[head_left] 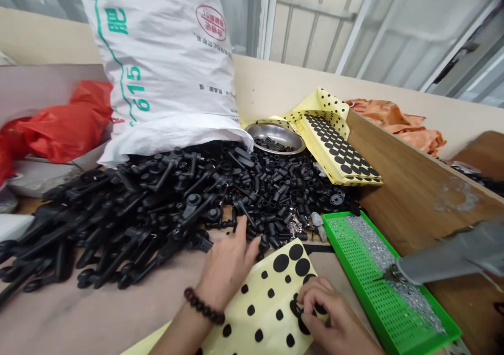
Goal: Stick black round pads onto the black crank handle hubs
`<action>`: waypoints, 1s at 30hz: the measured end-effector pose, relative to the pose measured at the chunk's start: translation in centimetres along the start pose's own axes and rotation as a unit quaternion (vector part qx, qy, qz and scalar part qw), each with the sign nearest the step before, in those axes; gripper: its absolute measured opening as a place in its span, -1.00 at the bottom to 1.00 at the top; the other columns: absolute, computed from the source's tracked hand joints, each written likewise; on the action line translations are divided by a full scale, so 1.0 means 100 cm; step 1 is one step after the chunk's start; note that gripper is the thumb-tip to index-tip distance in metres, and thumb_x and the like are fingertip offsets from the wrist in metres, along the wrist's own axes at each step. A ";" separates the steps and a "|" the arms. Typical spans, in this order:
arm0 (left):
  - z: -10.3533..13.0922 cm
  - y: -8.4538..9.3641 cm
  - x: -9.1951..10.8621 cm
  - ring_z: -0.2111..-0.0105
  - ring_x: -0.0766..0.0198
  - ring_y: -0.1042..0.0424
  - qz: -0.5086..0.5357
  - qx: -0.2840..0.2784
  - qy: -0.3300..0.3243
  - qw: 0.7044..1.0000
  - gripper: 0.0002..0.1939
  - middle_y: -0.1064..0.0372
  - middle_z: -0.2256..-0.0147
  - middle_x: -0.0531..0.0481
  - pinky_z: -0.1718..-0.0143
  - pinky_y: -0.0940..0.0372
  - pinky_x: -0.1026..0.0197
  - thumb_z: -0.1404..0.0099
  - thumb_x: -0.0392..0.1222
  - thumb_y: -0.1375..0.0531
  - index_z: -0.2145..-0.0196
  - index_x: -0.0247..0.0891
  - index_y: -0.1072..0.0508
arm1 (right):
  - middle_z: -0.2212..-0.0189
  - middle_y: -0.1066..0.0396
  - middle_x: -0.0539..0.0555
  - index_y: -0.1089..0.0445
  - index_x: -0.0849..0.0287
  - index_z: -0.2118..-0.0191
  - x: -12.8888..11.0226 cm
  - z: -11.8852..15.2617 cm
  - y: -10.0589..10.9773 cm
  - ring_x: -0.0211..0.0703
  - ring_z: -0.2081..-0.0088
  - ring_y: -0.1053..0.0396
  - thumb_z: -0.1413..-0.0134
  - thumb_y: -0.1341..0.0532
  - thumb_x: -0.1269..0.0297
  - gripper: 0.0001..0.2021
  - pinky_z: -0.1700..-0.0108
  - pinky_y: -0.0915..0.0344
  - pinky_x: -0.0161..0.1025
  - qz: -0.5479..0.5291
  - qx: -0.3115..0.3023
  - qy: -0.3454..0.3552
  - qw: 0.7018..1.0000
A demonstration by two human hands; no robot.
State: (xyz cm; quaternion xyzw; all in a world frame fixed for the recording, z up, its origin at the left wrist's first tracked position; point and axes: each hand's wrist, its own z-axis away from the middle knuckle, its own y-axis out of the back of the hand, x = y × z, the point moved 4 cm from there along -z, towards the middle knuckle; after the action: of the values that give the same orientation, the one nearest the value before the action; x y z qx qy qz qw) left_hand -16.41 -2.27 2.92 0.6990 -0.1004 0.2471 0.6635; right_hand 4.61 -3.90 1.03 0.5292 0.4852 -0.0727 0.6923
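A yellow sheet of black round stickers [271, 313] lies on the table in front of me, with large dots along its right side and smaller ones across the rest. My left hand [226, 263], a dark bead bracelet at its wrist, is over the sheet's upper left edge. Its index finger and thumb are apart, and the index finger points at the heap of black plastic parts [275, 187]. At the sheet's right side my right hand [331, 307] is closed in a pinch on a black round sticker, which its fingertips partly cover.
Long black parts with arms [129, 208] are piled at left, below a white woven sack [169, 55]. A metal bowl [252, 130] and a stack of sticker sheets [338, 150] stand behind. At right are a green basket [354, 292] of small clear pieces and a grey tool [449, 258].
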 end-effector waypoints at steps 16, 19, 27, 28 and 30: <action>0.019 -0.013 -0.011 0.48 0.28 -0.38 0.499 -0.162 0.073 0.848 -0.51 -0.40 0.40 0.02 0.48 -0.24 0.29 0.00 -0.20 -0.16 0.06 -0.30 -0.26 | 0.22 -0.32 0.10 -0.23 0.15 0.55 -0.005 -0.008 0.012 -0.05 0.15 -0.26 0.09 -0.24 0.16 -0.77 0.17 -0.20 -0.23 -0.389 0.071 -0.133 0.909; 0.036 -0.029 0.002 0.50 0.36 -0.33 0.539 -0.234 0.092 0.804 -0.64 -0.41 0.42 0.05 0.52 -0.15 0.36 0.02 -0.31 -0.16 0.19 -0.28 -0.33 | 0.23 -0.33 0.10 -0.24 0.16 0.54 -0.008 -0.014 0.006 -0.07 0.17 -0.25 0.10 -0.25 0.20 -0.80 0.19 -0.18 -0.25 -0.435 0.059 -0.127 0.889; 0.043 -0.044 0.008 0.62 0.46 -0.13 0.529 -0.277 0.076 0.799 -0.65 -0.36 0.48 0.07 0.60 0.01 0.38 -0.06 -0.32 -0.12 0.14 -0.35 -0.36 | 0.26 -0.33 0.06 -0.26 0.18 0.55 -0.004 -0.019 -0.007 -0.15 0.24 -0.25 0.13 -0.25 0.27 -0.84 0.27 -0.14 -0.31 -0.436 0.044 -0.149 0.886; 0.043 -0.044 0.007 0.61 0.45 -0.14 0.529 -0.279 0.074 0.798 -0.63 -0.37 0.46 0.05 0.59 0.01 0.37 -0.07 -0.31 -0.12 0.11 -0.35 -0.35 | 0.26 -0.33 0.06 -0.26 0.18 0.55 -0.004 -0.020 -0.007 -0.16 0.25 -0.25 0.13 -0.25 0.27 -0.84 0.28 -0.14 -0.32 -0.432 0.044 -0.152 0.888; 0.044 -0.045 0.006 0.56 0.42 -0.19 0.530 -0.282 0.069 0.797 -0.63 -0.37 0.43 0.03 0.57 -0.01 0.36 -0.10 -0.31 -0.10 0.09 -0.34 -0.35 | 0.27 -0.33 0.06 -0.26 0.18 0.55 -0.006 -0.021 -0.006 -0.15 0.24 -0.25 0.13 -0.24 0.28 -0.85 0.28 -0.15 -0.31 -0.421 0.044 -0.152 0.893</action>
State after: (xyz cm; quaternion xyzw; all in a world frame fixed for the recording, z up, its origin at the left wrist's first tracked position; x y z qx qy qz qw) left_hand -12.85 -6.02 -0.70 0.2999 -0.4740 0.5686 0.6017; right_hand 2.70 -2.76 1.09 0.2877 0.5477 -0.4585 0.6380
